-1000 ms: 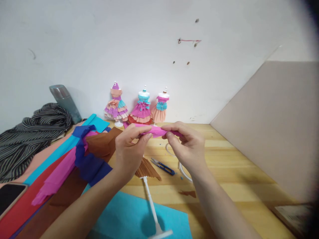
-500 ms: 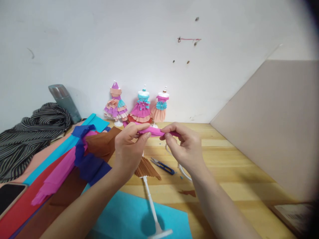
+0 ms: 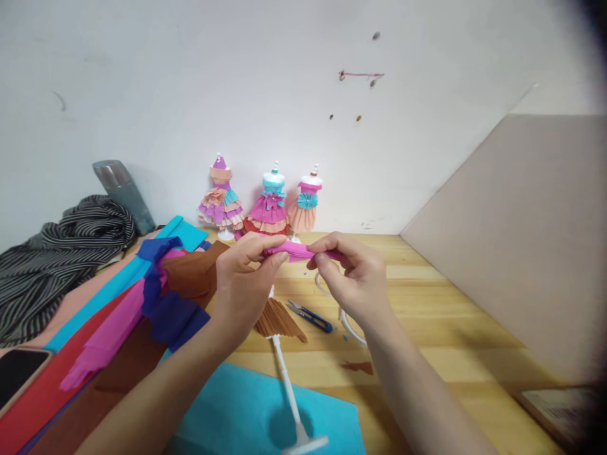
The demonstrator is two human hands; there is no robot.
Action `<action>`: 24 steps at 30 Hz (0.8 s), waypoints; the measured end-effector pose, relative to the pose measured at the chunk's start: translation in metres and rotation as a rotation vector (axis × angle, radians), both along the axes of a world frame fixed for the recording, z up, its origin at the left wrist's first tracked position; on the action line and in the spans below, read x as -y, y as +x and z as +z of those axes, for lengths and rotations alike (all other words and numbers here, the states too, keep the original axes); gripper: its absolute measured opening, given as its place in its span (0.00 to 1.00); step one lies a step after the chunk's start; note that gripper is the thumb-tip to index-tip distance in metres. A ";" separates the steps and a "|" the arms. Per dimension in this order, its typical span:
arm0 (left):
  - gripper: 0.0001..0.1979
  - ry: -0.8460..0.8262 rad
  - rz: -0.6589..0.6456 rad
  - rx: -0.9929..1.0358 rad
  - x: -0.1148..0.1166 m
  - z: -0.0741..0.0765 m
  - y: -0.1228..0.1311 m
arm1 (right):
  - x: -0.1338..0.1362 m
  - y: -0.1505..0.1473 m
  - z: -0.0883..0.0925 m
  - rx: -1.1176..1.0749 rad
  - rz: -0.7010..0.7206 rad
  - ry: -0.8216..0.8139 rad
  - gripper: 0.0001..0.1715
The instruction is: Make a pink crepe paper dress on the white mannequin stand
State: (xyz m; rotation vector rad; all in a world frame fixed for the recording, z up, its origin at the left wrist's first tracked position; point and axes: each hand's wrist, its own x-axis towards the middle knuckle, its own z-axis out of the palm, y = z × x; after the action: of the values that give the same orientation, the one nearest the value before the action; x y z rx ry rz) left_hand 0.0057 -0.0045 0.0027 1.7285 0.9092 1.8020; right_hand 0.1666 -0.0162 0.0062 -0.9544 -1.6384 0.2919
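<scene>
A strip of pink crepe paper (image 3: 298, 251), gathered in narrow folds, is stretched level between my two hands above the table. My left hand (image 3: 249, 278) pinches its left part between thumb and fingers. On the other side, my right hand (image 3: 353, 272) pinches it the same way, and the right end shows behind the fingers. Below them lies a small white dress stand (image 3: 287, 379) with a pleated brown paper skirt (image 3: 279, 321) on it; my left hand hides part of its top. Blue-handled thread snips (image 3: 310, 316) rest to the right of the skirt.
Three small mannequins in paper dresses (image 3: 268, 205) stand against the wall. Coloured crepe paper (image 3: 111, 328), a phone (image 3: 21, 376), striped cloth (image 3: 61, 253) and a bottle (image 3: 124, 196) lie left. A turquoise sheet (image 3: 237, 411) is in front; a white ring (image 3: 351, 328) sits right.
Both hands keep their pinch on the pink crepe paper. My right hand has shifted very slightly right, and a little more of the strip shows between the hands.
</scene>
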 end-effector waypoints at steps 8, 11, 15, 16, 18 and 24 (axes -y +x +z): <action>0.06 0.095 0.104 -0.151 0.000 0.001 -0.001 | -0.001 0.000 0.000 -0.006 -0.019 0.030 0.09; 0.06 0.045 0.052 -0.125 0.000 0.002 -0.001 | -0.002 0.001 0.002 -0.063 0.023 -0.029 0.08; 0.05 -0.058 0.028 -0.098 0.000 0.002 -0.002 | -0.001 0.002 0.005 -0.135 0.095 -0.128 0.06; 0.04 -0.068 0.027 -0.093 0.000 0.003 -0.003 | -0.001 0.003 0.005 -0.134 0.101 -0.137 0.05; 0.03 -0.084 0.024 -0.084 0.000 0.003 -0.003 | 0.000 0.004 0.005 -0.100 0.099 -0.125 0.04; 0.03 -0.103 0.031 -0.075 0.001 0.005 -0.002 | -0.001 0.007 0.004 0.082 0.138 -0.014 0.15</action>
State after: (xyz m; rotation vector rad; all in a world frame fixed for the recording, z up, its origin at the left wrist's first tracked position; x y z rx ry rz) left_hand 0.0035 -0.0057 0.0075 1.7362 1.0460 1.6890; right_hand 0.1736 -0.0151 0.0102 -0.8753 -1.7829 0.3624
